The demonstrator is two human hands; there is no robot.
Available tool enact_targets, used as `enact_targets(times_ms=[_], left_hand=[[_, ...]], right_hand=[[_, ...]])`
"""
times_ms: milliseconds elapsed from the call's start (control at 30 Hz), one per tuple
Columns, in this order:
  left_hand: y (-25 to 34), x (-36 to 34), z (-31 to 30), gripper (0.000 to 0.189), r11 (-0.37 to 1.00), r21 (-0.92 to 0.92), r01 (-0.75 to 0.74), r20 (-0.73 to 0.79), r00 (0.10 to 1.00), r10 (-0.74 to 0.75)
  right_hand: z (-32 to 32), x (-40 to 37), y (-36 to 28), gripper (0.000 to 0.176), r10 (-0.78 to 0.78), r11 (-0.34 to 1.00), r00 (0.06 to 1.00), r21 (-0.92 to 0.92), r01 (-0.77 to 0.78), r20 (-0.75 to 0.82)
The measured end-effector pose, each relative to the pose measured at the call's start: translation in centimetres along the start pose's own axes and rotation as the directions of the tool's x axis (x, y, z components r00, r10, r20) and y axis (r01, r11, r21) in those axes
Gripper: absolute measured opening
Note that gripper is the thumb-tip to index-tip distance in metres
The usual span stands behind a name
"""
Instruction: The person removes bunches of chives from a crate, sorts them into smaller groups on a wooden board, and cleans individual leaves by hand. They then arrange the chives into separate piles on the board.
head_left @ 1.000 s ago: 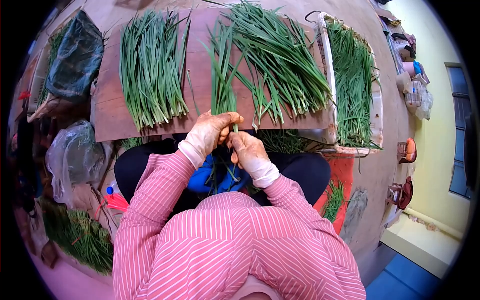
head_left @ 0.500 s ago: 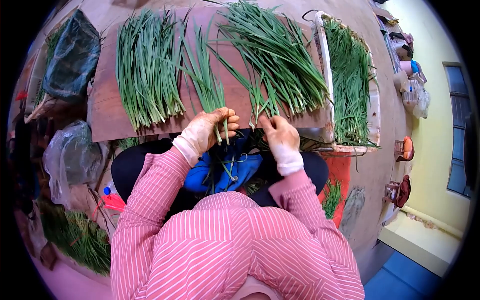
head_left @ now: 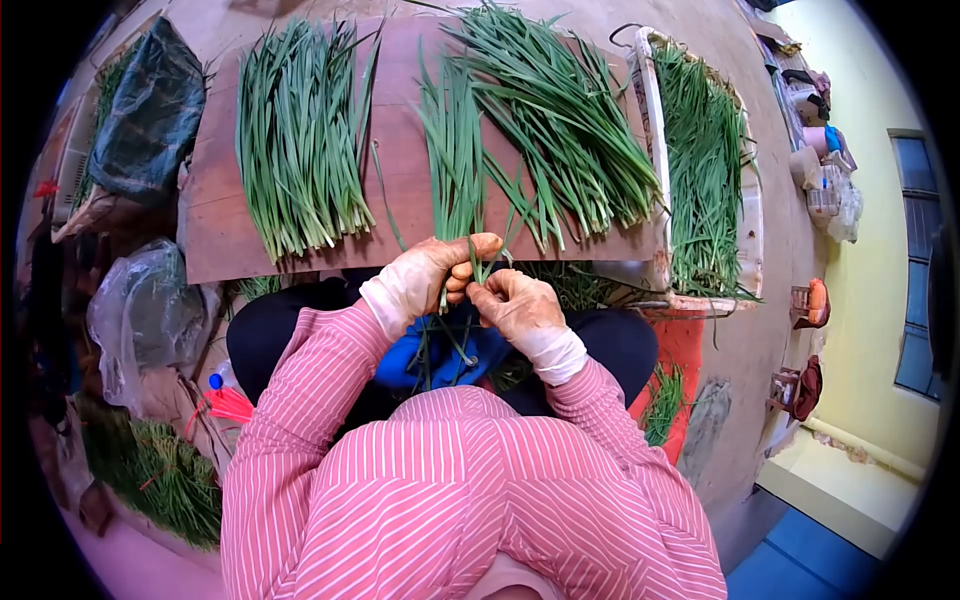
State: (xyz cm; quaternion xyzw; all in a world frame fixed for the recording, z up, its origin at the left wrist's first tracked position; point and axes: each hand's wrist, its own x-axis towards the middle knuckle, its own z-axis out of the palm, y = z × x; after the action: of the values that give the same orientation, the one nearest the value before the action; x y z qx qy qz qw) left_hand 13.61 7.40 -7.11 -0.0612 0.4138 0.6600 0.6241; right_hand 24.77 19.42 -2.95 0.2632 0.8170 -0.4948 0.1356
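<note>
My left hand is closed round the lower ends of a small bunch of garlic chives, whose leaves lie up across the brown board. Close beside it, my right hand pinches a few chive stalks between thumb and fingers. The two hands nearly touch, just over the board's near edge. A thick pile of chives lies on the board to the left. Another pile spreads over its right side, with some stalks loose along its near side.
A white crate of chives stands right of the board. At left are a dark green bag, a clear plastic bag, red ties and more chives on the floor. Blue cloth lies at my lap.
My left hand has moved right with its bunch, which now lies straighter. My right hand has come left from the loose stalks by the right pile, bringing a few stalks against the left hand.
</note>
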Motion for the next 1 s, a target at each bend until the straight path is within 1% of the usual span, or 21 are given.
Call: enact_targets(times_ms=[67,100,133,167,233,300,367,433,467,500,567,600,633,667,700,767,800,867,900,967,1000], left_hand=[[-0.1,0.0,0.0,0.047,1.0,0.01,-0.009,0.01,1.0,0.009],[-0.1,0.0,0.1,0.048,1.0,0.017,-0.021,0.023,1.0,0.021],[-0.1,0.1,0.1,0.048,1.0,0.02,-0.018,0.025,1.0,0.018],[-0.2,0.1,0.0,0.048,1.0,-0.004,-0.016,0.048,0.999,0.016],[-0.1,-0.1,0.1,0.048,1.0,-0.026,-0.011,0.073,0.997,0.013],[0.4,-0.5,0.2,0.039,1.0,-0.019,0.006,0.091,0.996,-0.004],[0.3,-0.4,0.0,0.039,1.0,0.002,0.002,0.059,0.998,-0.002],[0.1,-0.2,-0.2,0.039,1.0,0.026,-0.004,0.031,1.0,0.003],[-0.1,0.1,-0.2,0.038,0.999,0.006,-0.039,0.01,0.999,0.039],[-0.4,0.3,-0.2,0.037,0.997,-0.013,-0.073,-0.012,0.997,0.073],[-0.9,0.6,-0.2,0.036,0.995,-0.028,-0.1,-0.027,0.995,0.099],[-0.9,0.7,-0.4,0.034,0.995,0.003,-0.096,0.001,0.995,0.096],[-0.9,0.7,-0.5,0.031,0.995,0.035,-0.094,0.028,0.995,0.093],[-1.1,0.8,-0.5,0.031,0.992,-0.043,-0.116,0.074,0.99,0.119],[-1.1,0.8,-0.5,0.031,0.992,-0.043,-0.117,0.076,0.99,0.12],[-1.1,0.8,-0.6,0.031,0.998,-0.018,-0.066,-0.046,0.997,0.065],[-1.5,1.1,-1.1,0.031,0.998,-0.018,-0.063,-0.044,0.997,0.063],[-2.3,2.1,-2.3,0.035,0.998,-0.033,-0.045,0.16,0.986,0.049],[-2.0,1.7,-1.7,0.035,0.999,-0.032,-0.044,0.165,0.985,0.049],[-1.1,0.1,0.0,0.033,0.991,-0.12,-0.056,0.085,0.994,0.066],[-1.0,0.2,-0.1,0.03,0.986,-0.161,-0.05,0.046,0.997,0.058]], right_hand=[[0.4,0.1,0.4,0.029,0.013,1.0,1.0,-0.028,-0.013,-0.003],[0.4,0.2,0.6,0.028,0.082,0.967,0.994,0.237,-0.097,0.073],[0.5,0.3,0.8,0.029,0.126,0.859,0.978,0.475,-0.19,0.163],[0.5,0.5,1.4,0.029,0.128,0.858,0.979,0.478,-0.19,0.161],[0.6,0.9,2.8,0.03,0.027,0.668,0.965,0.713,-0.213,0.263],[1.0,0.7,3.2,0.031,-0.01,0.651,0.97,0.737,-0.179,0.245],[1.2,0.5,3.2,0.033,0.019,0.704,0.98,0.693,-0.155,0.2],[1.4,-0.2,1.3,0.038,0.075,0.936,0.989,0.351,-0.027,-0.127],[2.1,-0.1,2.3,0.042,-0.18,0.982,0.906,-0.019,0.187,-0.383],[2.0,-0.2,1.5,0.042,-0.178,0.983,0.907,-0.018,0.185,-0.383],[1.5,-0.5,-0.6,0.035,-0.313,0.897,0.886,-0.412,0.158,-0.341],[2.2,0.3,0.7,0.026,-0.439,0.84,0.825,-0.488,0.238,-0.354],[2.5,0.5,1.1,0.026,-0.44,0.84,0.824,-0.489,0.236,-0.358],[2.7,0.7,1.3,0.022,-0.465,0.806,0.809,-0.55,0.219,-0.359],[2.7,0.7,1.3,0.019,-0.49,0.768,0.795,-0.608,0.201,-0.356],[2.2,0.1,0.7,0.013,-0.479,0.776,0.803,-0.598,0.199,-0.355],[1.9,-0.2,0.6,0.012,-0.514,0.771,0.79,-0.584,0.254,-0.334],[2.1,-0.5,1.4,0.011,-0.565,0.783,0.767,-0.491,0.382,-0.305],[2.5,-1.1,1.8,0.013,-0.695,0.671,0.66,-0.589,0.451,-0.287],[3.5,-3.1,3.3,0.019,-0.675,0.645,0.732,-0.557,0.524,-0.093],[3.5,-4.1,4.0,0.021,-0.555,0.748,0.829,-0.395,0.533,0.068]])
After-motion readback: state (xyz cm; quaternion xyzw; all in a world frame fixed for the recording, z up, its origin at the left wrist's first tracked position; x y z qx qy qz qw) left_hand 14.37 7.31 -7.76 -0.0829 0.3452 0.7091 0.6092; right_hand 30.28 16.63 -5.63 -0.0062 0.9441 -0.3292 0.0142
